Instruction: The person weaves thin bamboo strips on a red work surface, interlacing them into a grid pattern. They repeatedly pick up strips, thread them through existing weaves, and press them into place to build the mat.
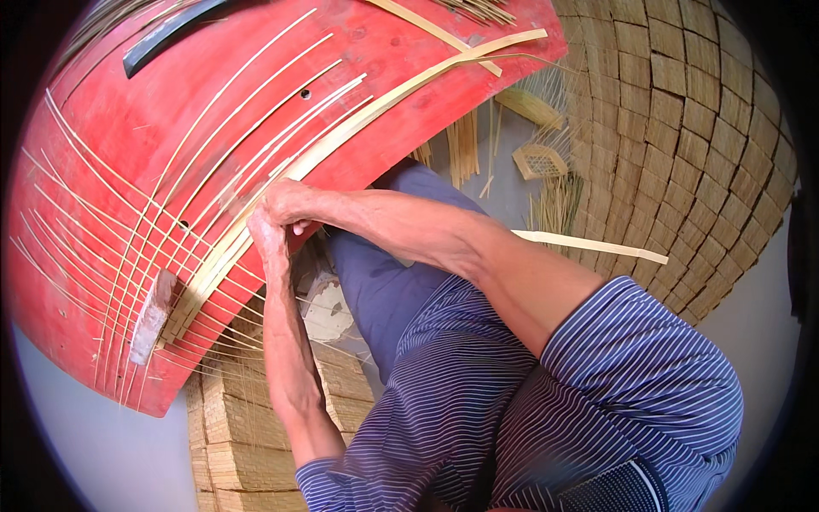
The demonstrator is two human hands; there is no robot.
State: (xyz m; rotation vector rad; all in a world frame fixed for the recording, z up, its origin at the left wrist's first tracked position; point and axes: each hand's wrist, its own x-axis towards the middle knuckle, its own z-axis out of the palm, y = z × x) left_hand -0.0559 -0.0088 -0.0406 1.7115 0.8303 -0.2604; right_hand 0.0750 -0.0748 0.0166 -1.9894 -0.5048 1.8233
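Note:
My left hand [270,232] and my right hand [292,201] meet, touching, at the near edge of a red board [256,43]. Both look closed, with most fingers hidden; a fingertip shows below the right wrist. Whatever they grip is out of sight. Beside and under them runs a bundle of flat, pale bamboo strips [388,102], lying slantwise along the board. Thin bamboo splints [179,192] cross one another in an open lattice left of my hands. A worn, whitish block [153,317] rests on the crossing splints at the bundle's lower end.
A dark curved piece [171,36] lies at the board's far left. Stacked woven bamboo pieces [682,111] rise at the right, with another stack [243,427] below the board. Loose offcuts [465,149] lie on the grey floor. One pale strip [597,246] sticks out beyond my right arm.

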